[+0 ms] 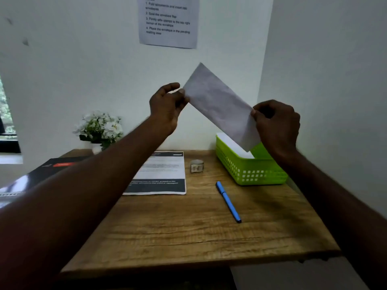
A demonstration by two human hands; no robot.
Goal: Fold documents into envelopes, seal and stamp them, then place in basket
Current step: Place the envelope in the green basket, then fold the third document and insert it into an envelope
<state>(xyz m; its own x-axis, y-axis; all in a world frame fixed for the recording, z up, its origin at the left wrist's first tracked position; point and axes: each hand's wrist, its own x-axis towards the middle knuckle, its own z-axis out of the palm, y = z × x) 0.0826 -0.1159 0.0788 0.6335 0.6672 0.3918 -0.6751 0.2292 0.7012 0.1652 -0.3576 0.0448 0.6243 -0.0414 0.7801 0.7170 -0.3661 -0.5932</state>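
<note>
envelope held up at centre frame, well above the desk, tilted so its upper corner points to the top of the frame and its lower corner hangs in front of the green basket at right. left hand pinches the upper-left short edge between thumb and fingertips, the index finger arched above the corner; right hand pinches the lower-right short edge, fingers curled in behind it. judgement: light, thin and flexible paper, stiffened a little if a folded sheet is inside; it will bow or crease under a hard squeeze and slide easily between dry fingers. best held as now, by the 2 short ends, or by a long edge clear of the flap. whether the flap is sealed, and whether a stamp is on it, cannot be told from this face. around: white paper already lies inside the basket; a printed document lies flat at mid-desk; a small roll, perhaps stamps or tape, stands between document and basket; a blue pen lies diagonally nearer the viewer; a dark folder at left edge; potted white flowers at back left; an instruction sheet on the wall. nothing stands between envelope and basket; only the basket's near rim needs clearing on the way down.
</note>
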